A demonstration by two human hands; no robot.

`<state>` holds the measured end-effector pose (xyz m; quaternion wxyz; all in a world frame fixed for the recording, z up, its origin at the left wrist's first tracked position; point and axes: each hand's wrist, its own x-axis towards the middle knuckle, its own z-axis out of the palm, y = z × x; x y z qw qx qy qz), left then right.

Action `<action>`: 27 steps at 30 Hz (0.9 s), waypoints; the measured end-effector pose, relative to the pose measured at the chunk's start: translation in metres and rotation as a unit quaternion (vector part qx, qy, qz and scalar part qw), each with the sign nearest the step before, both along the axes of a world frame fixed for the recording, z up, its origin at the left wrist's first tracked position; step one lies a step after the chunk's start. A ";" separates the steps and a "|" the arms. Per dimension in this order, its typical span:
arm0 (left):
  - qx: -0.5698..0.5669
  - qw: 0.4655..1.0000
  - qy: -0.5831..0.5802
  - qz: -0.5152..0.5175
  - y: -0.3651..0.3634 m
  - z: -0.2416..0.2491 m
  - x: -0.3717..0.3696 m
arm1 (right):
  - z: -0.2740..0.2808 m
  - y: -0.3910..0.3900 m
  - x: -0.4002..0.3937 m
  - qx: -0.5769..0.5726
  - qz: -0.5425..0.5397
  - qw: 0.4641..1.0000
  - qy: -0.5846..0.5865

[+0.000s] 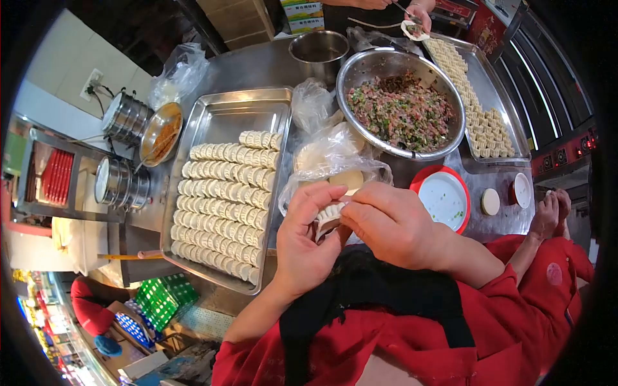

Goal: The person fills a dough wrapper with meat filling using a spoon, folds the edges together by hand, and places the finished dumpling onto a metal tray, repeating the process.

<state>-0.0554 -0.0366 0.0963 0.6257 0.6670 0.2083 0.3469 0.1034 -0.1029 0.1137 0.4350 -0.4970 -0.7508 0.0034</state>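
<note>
A pleated dumpling [329,213] is held between my two hands above the table's near edge. My left hand [308,241] cradles it from the left, thumb and fingers curled round it. The fingertips of my right hand [396,225] pinch its right end, hiding that part of the edge. Just beyond my fingers, round dough wrappers [322,156] lie in a clear plastic bag [376,170]. To the left, a metal tray [248,106] holds several rows of pleated dumplings [222,206]. Past my right hand is a large steel bowl [355,130] of minced filling [402,112].
A red-rimmed plate [467,206], a lone wrapper [490,201] and a small bowl [521,191] lie rightward. Near them are a co-worker's hands [550,211]. Across the table, another person's hand [421,14] holds a filled wrapper [414,29] beside a second dumpling tray [499,93].
</note>
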 end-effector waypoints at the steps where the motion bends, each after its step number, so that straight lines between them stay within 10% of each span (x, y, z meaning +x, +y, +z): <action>1: -0.004 1.000 0.001 0.000 0.001 -0.001 0.001 | 0.001 0.001 0.000 0.014 -0.004 1.000 -0.019; 27: -0.146 0.980 0.137 -0.015 0.060 -0.047 0.023 | -0.035 0.049 0.025 -0.129 -0.062 0.989 0.046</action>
